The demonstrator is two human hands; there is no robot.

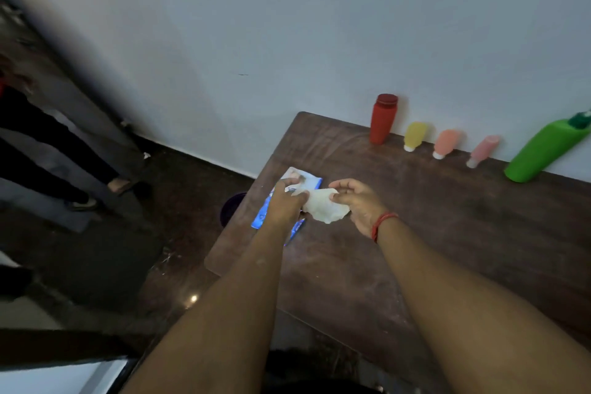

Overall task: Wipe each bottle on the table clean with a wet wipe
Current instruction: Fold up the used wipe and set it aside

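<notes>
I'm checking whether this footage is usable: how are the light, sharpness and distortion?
Head view: dim, bluish light; the bottles by the wall, like the red bottle and green bottle, look soft; the white wipe between left hand and right hand is blurred; wide-angle bending tilts the table and wall.

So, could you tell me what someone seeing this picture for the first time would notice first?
Probably the two hands at the centre: the left hand and right hand both hold a white wet wipe just above a blue wipe packet on the brown table. Next comes the colourful row along the wall: a red bottle, a yellow bottle, an orange bottle, a pink bottle and a large green bottle.
</notes>
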